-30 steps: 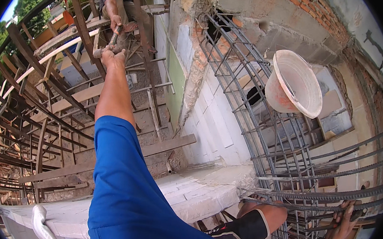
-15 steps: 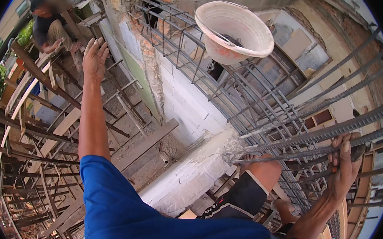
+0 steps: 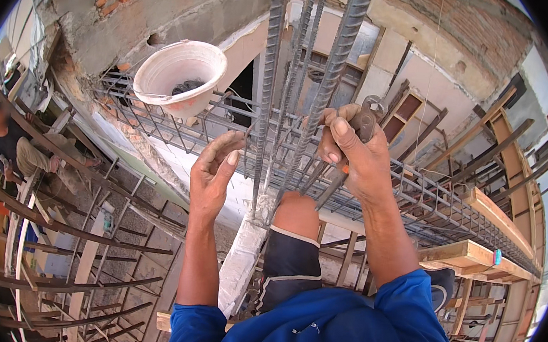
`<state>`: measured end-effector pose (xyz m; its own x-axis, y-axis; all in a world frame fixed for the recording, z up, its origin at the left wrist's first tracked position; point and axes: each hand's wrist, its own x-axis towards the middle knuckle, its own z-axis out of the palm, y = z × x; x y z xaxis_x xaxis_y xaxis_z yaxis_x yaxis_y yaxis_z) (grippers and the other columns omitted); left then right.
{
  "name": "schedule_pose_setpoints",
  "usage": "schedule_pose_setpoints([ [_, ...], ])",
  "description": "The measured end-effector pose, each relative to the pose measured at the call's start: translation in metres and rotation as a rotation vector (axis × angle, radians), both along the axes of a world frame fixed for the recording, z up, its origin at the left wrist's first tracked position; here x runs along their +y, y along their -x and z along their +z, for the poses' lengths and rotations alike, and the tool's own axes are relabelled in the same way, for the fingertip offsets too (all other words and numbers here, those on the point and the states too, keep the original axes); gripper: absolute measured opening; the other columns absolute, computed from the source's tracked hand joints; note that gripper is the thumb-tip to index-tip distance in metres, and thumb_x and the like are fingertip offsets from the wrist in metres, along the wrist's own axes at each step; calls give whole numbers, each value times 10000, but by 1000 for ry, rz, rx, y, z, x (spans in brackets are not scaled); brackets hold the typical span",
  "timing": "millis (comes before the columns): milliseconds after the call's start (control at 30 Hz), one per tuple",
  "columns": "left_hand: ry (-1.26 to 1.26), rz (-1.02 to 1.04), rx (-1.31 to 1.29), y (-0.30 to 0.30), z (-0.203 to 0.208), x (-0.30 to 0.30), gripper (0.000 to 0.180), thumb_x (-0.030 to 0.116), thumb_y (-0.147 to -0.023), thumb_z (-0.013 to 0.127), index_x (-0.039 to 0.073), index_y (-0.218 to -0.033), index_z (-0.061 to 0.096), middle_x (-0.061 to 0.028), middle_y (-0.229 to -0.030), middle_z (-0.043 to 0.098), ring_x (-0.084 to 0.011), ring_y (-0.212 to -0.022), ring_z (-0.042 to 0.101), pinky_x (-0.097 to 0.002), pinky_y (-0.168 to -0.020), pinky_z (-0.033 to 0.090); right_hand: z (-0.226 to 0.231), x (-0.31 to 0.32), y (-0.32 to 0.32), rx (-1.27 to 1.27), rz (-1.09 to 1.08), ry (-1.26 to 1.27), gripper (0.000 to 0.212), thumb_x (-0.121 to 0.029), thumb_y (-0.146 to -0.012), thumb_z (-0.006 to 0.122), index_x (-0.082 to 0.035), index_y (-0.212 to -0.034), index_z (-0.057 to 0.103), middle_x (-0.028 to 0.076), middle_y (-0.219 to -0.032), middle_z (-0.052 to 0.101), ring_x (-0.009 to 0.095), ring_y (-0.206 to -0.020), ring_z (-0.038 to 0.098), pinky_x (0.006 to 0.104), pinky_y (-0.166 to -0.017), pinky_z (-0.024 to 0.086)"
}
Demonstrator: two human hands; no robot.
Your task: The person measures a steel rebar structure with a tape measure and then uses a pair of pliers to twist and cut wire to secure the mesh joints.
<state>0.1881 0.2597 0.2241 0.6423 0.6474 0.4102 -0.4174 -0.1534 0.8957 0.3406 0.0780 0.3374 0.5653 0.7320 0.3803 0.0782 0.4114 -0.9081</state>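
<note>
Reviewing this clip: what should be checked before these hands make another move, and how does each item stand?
1. Tool secure in the right hand: ok, fingers wrap it.
2. Left hand free of tools: ok, none shows; its fingers curl beside the upright bars.
3. Gloves on: not ok, both hands are bare.
4. Bucket firmly seated: cannot tell; it overlaps the cage in view, but its support is unclear.
5. Co-worker clear of the tool: ok, well off at far left.
</note>
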Motion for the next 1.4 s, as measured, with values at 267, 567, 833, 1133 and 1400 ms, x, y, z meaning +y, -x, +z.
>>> schedule_pose_setpoints([
  [267,-153,45,-44,21,10,-109,266,86,-974,603,-55,-1194,650,-185,-1137,673,-237,-1049,656,-358,-958,510,-59,-91,-54,322,180,-139,247,-272,-992,645,-56,-917,553,64,-768,554,108,-594,468,295,-578,417],
  [567,986,-659,-2,-111,10,-217,558,426,-1065,457,-6,-1416,455,-221,-1221,658,-305,-1131,655,-432,-1036,489,-101,-204,-64,149,163,190,268,-273,-950,708,-14,-921,645,21,-735,567,108,-677,505,291,-595,409],
  [833,858,-571,67,-194,-9,-271,374,437,-1062,486,87,-932,503,48,-620,313,-82,-534,288,-249,-500,283,-161,-276,-86,271,-71,602,305,-309,-943,722,-21,-937,623,-25,-662,508,82,-595,448,257,-543,352],
  [1133,731,-514,3,-269,24,-283,332,399,-1061,501,105,-907,515,40,-605,321,-82,-499,281,-256,-453,228,-163,-318,-91,460,-137,377,318,-341,-972,677,-35,-914,615,7,-677,587,113,-616,551,261,-578,408],
  [1400,842,-541,107,-309,30,-263,304,345,-1075,463,126,-868,501,44,-615,324,-84,-474,251,-260,-448,218,-193,-332,-86,418,-154,476,288,-308,-994,650,-25,-949,630,-9,-724,571,83,-630,490,251,-586,392],
])
